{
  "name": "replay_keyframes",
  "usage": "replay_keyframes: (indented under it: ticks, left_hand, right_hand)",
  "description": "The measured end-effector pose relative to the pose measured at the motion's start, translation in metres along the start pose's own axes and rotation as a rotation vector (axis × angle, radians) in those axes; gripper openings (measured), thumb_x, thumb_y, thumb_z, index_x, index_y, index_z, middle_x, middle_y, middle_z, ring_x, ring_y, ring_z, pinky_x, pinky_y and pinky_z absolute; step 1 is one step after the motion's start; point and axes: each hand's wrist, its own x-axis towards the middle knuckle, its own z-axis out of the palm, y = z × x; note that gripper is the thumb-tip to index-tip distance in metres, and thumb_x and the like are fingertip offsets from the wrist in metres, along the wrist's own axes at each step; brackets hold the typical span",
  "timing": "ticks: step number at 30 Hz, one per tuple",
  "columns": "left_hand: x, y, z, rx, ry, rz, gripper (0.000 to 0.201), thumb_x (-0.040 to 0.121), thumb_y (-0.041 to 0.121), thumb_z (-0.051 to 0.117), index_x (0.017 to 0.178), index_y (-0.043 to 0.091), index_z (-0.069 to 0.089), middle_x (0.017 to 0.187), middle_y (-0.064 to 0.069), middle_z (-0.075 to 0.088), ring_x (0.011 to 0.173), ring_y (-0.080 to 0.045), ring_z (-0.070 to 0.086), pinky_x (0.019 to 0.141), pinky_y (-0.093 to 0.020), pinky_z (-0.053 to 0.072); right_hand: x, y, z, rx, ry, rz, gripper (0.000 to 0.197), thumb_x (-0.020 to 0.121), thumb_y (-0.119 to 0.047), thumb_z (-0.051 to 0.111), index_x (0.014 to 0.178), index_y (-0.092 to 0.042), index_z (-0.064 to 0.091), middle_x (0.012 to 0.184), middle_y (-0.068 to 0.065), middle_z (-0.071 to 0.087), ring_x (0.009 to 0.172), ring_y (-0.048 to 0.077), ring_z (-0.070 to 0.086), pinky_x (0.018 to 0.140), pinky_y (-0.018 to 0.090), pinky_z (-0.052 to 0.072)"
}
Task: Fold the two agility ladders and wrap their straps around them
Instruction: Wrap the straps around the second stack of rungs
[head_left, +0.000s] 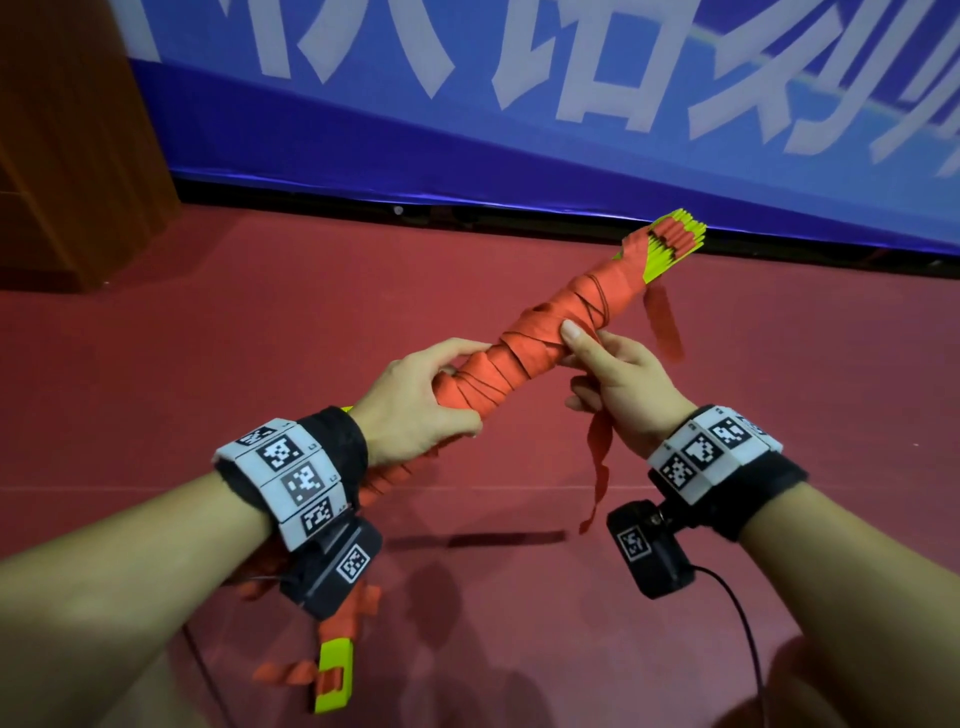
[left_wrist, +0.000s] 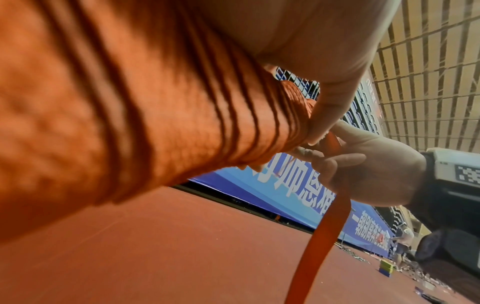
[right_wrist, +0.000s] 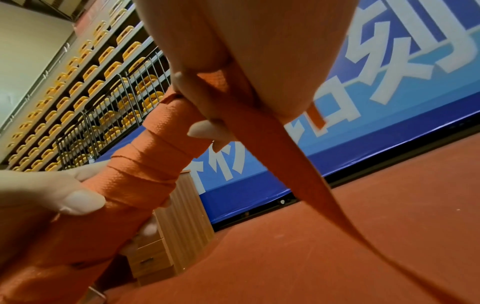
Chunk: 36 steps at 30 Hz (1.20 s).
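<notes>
My left hand (head_left: 415, 400) is wrapped tight around the lower middle of the ladder bundle (head_left: 524, 343), fingers curled over the orange wraps. My right hand (head_left: 618, 379) has its thumb pressed against the bundle a bit further up and pinches the loose strap (head_left: 597, 457), which hangs down from that hand toward the floor. The bundle sits in the air between both hands, tilted, with the yellow rung ends (head_left: 670, 244) sticking out at the far top and another yellow end (head_left: 332, 675) poking out below my left wrist. Under it all is red floor (head_left: 260, 322), and a blue banner (head_left: 519, 104) with white lettering runs along the back.
</notes>
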Motion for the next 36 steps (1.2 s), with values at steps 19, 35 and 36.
replay_keyframes:
  ticks: [19,35,36]
  left_hand:
    - [-0.011,0.013,0.015,0.759,0.164,0.080,0.092,0.080,0.038,0.079,0.150,0.043,0.020,0.124,0.006,0.042,0.099,-0.022,0.060,0.076,-0.043,0.056]
    - [-0.009,0.017,0.003,0.570,0.195,0.089,0.081,0.072,0.036,0.070,0.147,0.043,0.040,0.101,0.013,0.055,0.094,-0.023,0.062,0.079,-0.040,0.053]
    - [-0.008,0.016,0.002,0.563,0.193,0.089,0.081,0.071,0.037,0.070,0.147,0.043,0.040,0.101,0.013,0.056,0.094,-0.023,0.063,0.079,-0.040,0.054]
  right_hand:
    - [0.010,0.000,0.014,0.047,0.303,0.089,0.056,0.090,-0.059,0.067,0.063,-0.012,0.054,0.048,-0.003,0.054,0.039,0.010,0.045,0.054,0.030,0.046]
    - [0.006,0.003,-0.008,-0.209,0.216,-0.153,0.032,0.102,-0.043,0.055,0.092,-0.012,0.054,0.081,0.005,0.078,0.086,0.012,0.075,0.056,0.022,0.051]
    - [0.006,0.003,-0.009,-0.230,0.210,-0.163,0.032,0.103,-0.043,0.054,0.093,-0.012,0.055,0.081,0.002,0.079,0.088,0.011,0.075,0.056,0.021,0.051]
